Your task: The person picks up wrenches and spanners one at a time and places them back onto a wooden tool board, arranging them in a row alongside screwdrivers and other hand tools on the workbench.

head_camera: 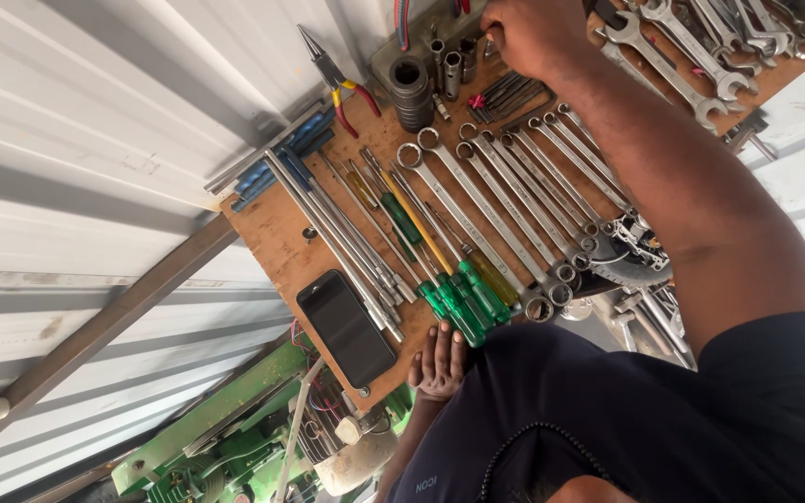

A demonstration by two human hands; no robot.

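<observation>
Corrugated white metal wall [76,140] is filling the left side of the head view, with a wooden tool board [277,233] lying diagonally across it; bare room only along the board's left edge and around the black phone [346,329] near the lower edge. Right hand [533,33] is reaching to the board's far end, fingers curled over the sockets [449,65] beside the hex keys [505,93]; cannot tell whether it is gripping anything, fingertips hidden. Left hand [438,361] is resting at the board's near edge, fingers loosely bent, holding nothing, just beside the green-handled screwdrivers [463,303]. Combination wrenches [505,200] are lying side by side, long axes running diagonally, ring ends toward upper left. Red-handled pliers [337,79] are pointing up-left off the board edge.
</observation>
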